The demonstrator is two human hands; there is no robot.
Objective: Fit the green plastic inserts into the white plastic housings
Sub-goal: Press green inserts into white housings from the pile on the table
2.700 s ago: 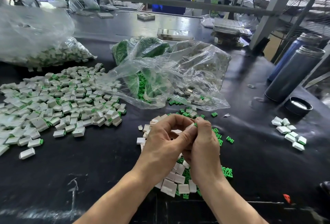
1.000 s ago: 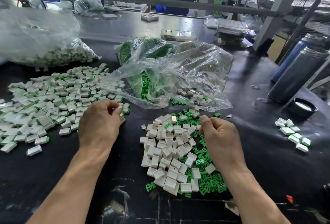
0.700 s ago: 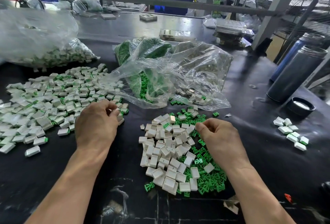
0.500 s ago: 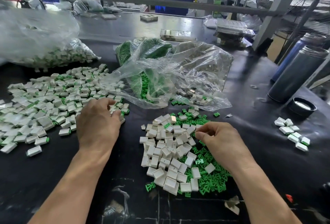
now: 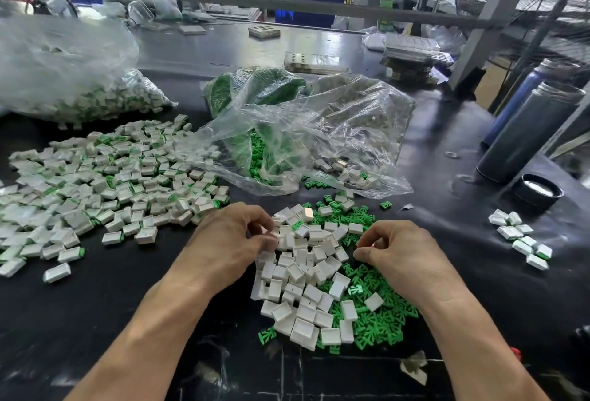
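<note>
My left hand [image 5: 223, 241] has swung back from the finished pile [image 5: 105, 183] at frame left; its curled fingers now pinch a white housing [image 5: 271, 236] at centre; my right hand [image 5: 402, 253] curls over the green inserts [image 5: 380, 314], contents unclear; next fitting begins.

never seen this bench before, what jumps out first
Two hands sit over a heap in the centre: the left hand fingers the white housings, the right hand curls above the loose green inserts. To the left sprawls a wide spread of assembled pieces; behind, a crumpled clear bag spills green parts.
</note>
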